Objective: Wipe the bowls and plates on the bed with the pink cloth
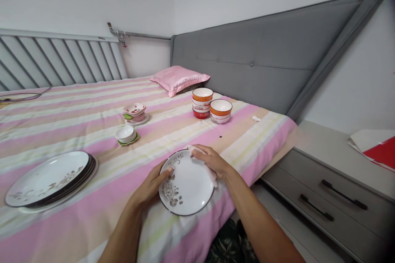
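A round white plate (pixel 193 185) with a dark rim and a brown flower print is held up over the edge of the bed. My left hand (pixel 154 183) grips its left rim, thumb on the face and fingers behind. At the upper right rim, my right hand (pixel 212 160) is closed on a pale pink cloth (pixel 212 176), which it presses against the plate. The cloth folds over the rim and hangs down behind the right side. The fingers behind the plate are hidden.
On the striped bedspread (pixel 173 127) stand stacked large plates (pixel 52 178), small white dishes (pixel 125 132), pink dishes (pixel 135 110) and two stacks of bowls (pixel 203 102). A pink pillow (pixel 180 79) lies by the grey headboard (pixel 247 49). A drawer cabinet (pixel 327 164) stands at right.
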Motion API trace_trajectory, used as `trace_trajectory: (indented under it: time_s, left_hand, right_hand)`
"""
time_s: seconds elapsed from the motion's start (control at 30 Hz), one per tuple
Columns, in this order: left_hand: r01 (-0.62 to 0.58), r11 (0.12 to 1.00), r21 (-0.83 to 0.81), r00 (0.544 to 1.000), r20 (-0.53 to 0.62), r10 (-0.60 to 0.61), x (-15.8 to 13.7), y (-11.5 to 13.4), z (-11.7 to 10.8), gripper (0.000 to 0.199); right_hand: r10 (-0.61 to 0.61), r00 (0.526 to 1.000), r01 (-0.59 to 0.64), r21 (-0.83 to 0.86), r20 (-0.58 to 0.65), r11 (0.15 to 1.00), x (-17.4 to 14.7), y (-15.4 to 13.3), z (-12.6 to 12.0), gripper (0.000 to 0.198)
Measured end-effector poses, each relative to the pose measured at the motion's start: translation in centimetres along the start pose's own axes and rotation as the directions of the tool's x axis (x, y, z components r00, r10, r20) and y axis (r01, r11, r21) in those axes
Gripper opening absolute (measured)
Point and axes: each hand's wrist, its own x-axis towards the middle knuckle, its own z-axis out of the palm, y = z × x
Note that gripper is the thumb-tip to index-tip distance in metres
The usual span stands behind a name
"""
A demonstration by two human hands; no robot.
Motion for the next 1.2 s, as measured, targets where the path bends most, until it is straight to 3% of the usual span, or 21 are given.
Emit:
trace_trajectory:
  time_s: [0.2,0.37,0.43,0.53,0.63,0.7,0.87,1.07,1.2]
  left_hand:
    - [0.124,0.98,-0.155,0.991,-0.026,-0.13,0.6,-0.8,0.0,0.054]
    - [0.307,0.871,-0.384,0.943,-0.002,-0.334,1.3,-0.9,-1.0,0.047]
    - [0.271,0.836,-0.477,0.948,-0.02,-0.318,1.4,-0.7,-1.5,0.051]
    - [0.118,0.822,-0.557,0.975,-0.09,-0.202,1.5,-0.4,-1.5,0.052]
    - [-0.011,0.834,-0.552,0.986,-0.147,-0.084,1.4,-0.7,0.2,0.047]
    - [0.0,0.873,-0.488,0.982,-0.165,-0.092,1.4,-1.1,1.7,0.049]
    - [-0.027,0.95,-0.311,0.911,-0.4,-0.105,1.6,-1.9,3.5,0.063]
    - [0.002,0.938,-0.346,0.951,-0.289,-0.109,1.5,-1.6,2.0,0.071]
    - [0.003,0.949,-0.315,0.974,-0.214,-0.074,1.2,-1.3,1.0,0.071]
  right_hand:
    - [0.094,0.995,-0.092,0.049,-0.042,0.995,0.5,1.3,0.0,0.03]
    - [0.208,0.965,-0.174,0.202,-0.159,0.964,1.1,2.9,0.7,0.029]
    - [0.23,0.95,-0.172,0.262,-0.21,0.95,1.5,3.3,0.9,0.03]
    - [0.263,0.913,-0.139,0.37,-0.311,0.919,2.1,3.8,1.1,0.029]
    - [0.277,0.861,-0.066,0.447,-0.427,0.892,2.5,4.5,1.6,0.026]
    - [0.257,0.825,0.006,0.463,-0.503,0.887,2.6,5.0,2.2,0.026]
    - [0.154,0.789,0.146,0.424,-0.595,0.894,2.3,5.5,3.7,0.032]
    - [0.029,0.797,0.192,0.298,-0.603,0.935,2.0,4.7,3.8,0.039]
    - [-0.047,0.813,0.205,0.21,-0.58,0.956,1.9,4.0,3.2,0.034]
